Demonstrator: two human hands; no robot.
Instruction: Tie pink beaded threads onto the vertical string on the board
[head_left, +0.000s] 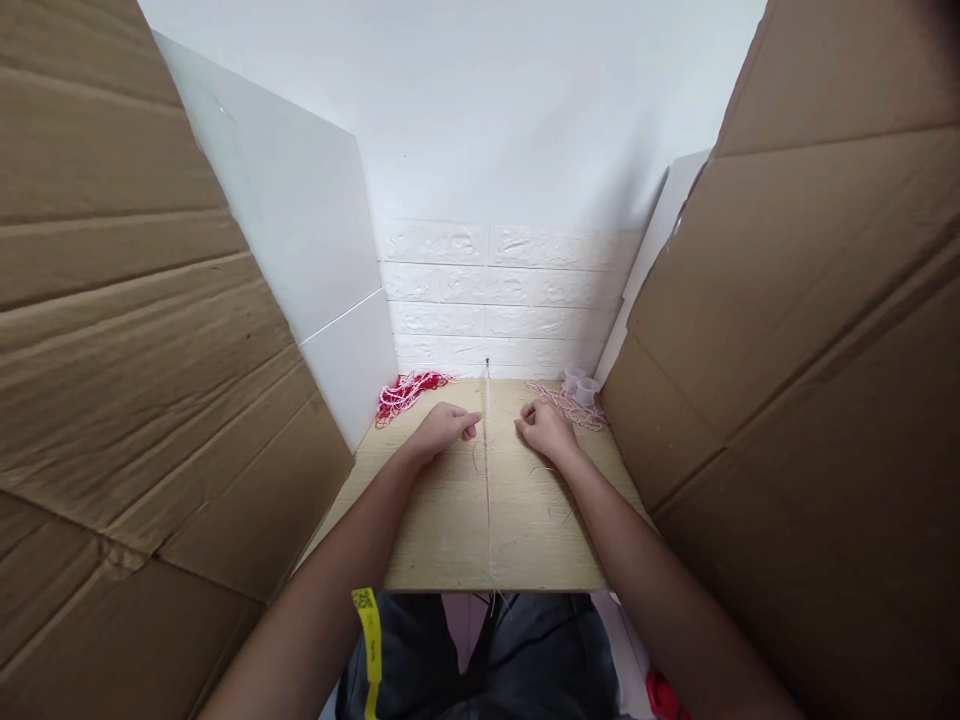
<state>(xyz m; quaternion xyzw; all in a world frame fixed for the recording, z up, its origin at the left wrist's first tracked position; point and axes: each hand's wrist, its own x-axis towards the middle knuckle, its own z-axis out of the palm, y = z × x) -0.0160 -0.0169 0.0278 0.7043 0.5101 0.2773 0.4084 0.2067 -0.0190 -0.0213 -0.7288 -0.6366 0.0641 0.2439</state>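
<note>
A thin pale cord (488,490) runs straight from a small nail or hook (487,362) at the back, down the middle of the wooden board (435,540), and over its front edge. To the left of the cord is my left hand (448,428), fingers curled and thumb stretched toward the cord. On the other side my right hand (546,430) is closed in a pinch, a little apart from the cord. Whatever the fingertips hold is too fine to make out. Loose thin threads (561,512) lie curled on the board near my right forearm.
Red and white yarn (411,393) is heaped at the back left. Pale pink yarn (574,407) lies at the back right beside small clear cups (585,388). Cardboard walls (150,400) stand on both sides, and a white brick-pattern wall (517,300) closes the back.
</note>
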